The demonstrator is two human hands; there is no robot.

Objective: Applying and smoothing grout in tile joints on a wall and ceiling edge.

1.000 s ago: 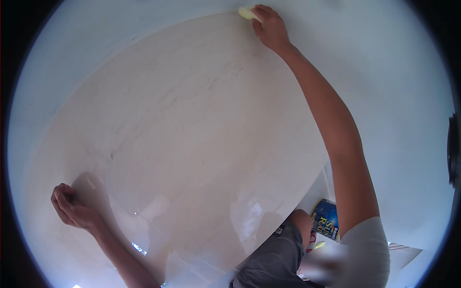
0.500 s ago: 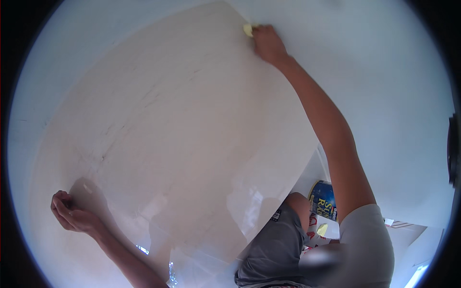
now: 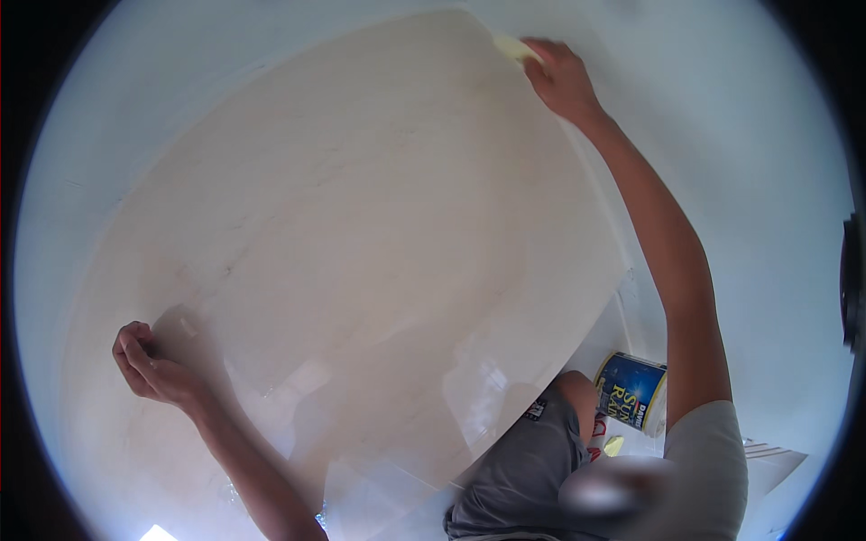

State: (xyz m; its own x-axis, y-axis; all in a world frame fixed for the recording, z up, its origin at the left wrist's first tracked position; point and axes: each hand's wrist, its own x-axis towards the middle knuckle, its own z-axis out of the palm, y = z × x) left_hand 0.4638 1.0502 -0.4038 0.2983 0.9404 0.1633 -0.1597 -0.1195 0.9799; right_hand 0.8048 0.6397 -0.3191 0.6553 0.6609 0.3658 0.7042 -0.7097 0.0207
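Up at the far corner, my right hand (image 3: 561, 77) pinches a pale yellow flat piece (image 3: 515, 48), too indistinct to tell whether sponge or cloth. The piece is pressed to the right border of a large glossy beige surface (image 3: 361, 216), where it meets the white wall (image 3: 722, 144). At the left, my left hand (image 3: 155, 365) rests over or against the beige surface with its fingers curled inward. Whatever lies inside those fingers, if anything, is hidden. Dark scuff marks run across the surface between the hands.
A blue paint bucket (image 3: 636, 392) stands by my knee at the lower right. Beside it lies another pale yellow piece (image 3: 613, 446). My leg in grey shorts (image 3: 519, 464) is at the bottom. Light reflections show on the beige surface's lower part.
My right hand has slid rightward along the surface's edge with the yellow piece. The whole view has shifted somewhat, and my left hand appears slightly higher and further right, still curled.
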